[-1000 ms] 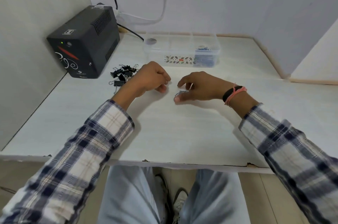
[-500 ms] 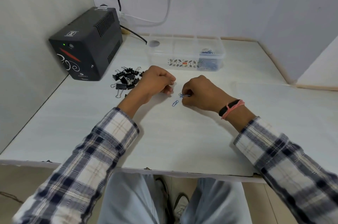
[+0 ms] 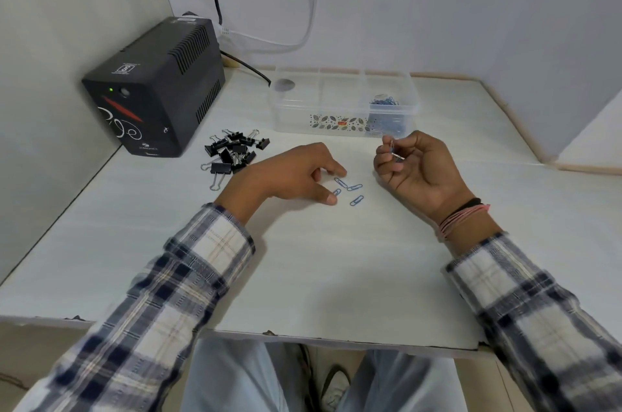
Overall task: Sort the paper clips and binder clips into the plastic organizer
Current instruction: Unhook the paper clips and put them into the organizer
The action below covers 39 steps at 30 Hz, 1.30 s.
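**Thin wire clips, pinched between fingertips**

The right hand (image 3: pixel 417 169) is raised palm-up just in front of the plastic organizer (image 3: pixel 343 98), its fingertips (image 3: pixel 382 156) closed on a small clutch of paper clips (image 3: pixel 395 152). The left hand (image 3: pixel 296 176) rests on the desk (image 3: pixel 303 277) with fingers loosely curled, holding nothing, its fingertips touching the four loose blue paper clips (image 3: pixel 348 191) lying flat there. These are likely very light, thin, springy wire and slick on the smooth top, so the surest hold looks like a pinch across the long sides, or a slide to lift an end. The organizer's right compartment already holds blue clips. The binder clips (image 3: pixel 232 152) lie heaped to the left, stiffer and bulkier, best taken by the black body.
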Tool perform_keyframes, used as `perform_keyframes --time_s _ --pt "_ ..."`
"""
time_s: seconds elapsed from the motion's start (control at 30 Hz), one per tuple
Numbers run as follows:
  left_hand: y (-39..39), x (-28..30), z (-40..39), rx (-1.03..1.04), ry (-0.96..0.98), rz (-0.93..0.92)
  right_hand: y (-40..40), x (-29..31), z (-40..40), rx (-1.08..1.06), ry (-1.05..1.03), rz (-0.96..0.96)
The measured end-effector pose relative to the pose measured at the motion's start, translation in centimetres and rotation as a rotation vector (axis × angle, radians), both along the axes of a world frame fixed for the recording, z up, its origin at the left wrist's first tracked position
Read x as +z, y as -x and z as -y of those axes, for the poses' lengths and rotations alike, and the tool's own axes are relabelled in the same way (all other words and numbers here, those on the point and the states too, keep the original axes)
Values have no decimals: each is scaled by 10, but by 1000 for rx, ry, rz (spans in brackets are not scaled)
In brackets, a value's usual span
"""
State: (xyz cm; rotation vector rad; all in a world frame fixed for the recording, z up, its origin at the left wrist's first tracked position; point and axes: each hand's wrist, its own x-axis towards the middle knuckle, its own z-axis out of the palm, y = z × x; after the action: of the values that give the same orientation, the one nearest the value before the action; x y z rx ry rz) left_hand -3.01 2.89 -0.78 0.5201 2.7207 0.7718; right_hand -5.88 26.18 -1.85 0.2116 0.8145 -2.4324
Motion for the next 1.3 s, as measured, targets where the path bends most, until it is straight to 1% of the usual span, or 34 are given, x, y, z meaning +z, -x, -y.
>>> perform_keyframes --time_s 0.1,0.2,0.27,0.33,0.4,0.47,0.57,0.6,0.73,0.93,1.03,1.13,1.3 --pt "8 -5 -6 5 -46 -60 1 0 0 24 -72 -10" --pt "10 -10 -10 50 -85 -109 4 2 -2 79 -312 -115" --pt "9 -10 -13 69 -82 -127 5 2 -4 94 -577 -266" --pt "7 -9 -15 90 -92 -125 -2 3 -5 94 -846 -469" --pt "6 -8 -17 104 -93 -108 -8 3 -4 125 -974 -624" --pt "6 -8 -19 104 -88 -94 -10 0 -3 177 -1058 -727" --pt "5 -8 -23 98 -51 -93 -5 -8 -3 263 -1295 -915" --pt "5 -9 -24 91 -33 -100 -3 -10 -4 269 -1345 -968" --pt "3 -9 -26 29 74 -137 -4 -9 -1 258 -1373 -1141" --pt "2 -10 -27 -29 171 -178 -6 -14 4 287 -1493 -1248" --pt "-1 -8 -25 4 119 -171 -8 -14 3 267 -1490 -1262" --pt "-4 -8 -23 63 39 -174 -6 -12 -4 289 -1389 -1210" --pt "-8 -6 -26 100 10 -195 -6 -12 -6 310 -1314 -1202"
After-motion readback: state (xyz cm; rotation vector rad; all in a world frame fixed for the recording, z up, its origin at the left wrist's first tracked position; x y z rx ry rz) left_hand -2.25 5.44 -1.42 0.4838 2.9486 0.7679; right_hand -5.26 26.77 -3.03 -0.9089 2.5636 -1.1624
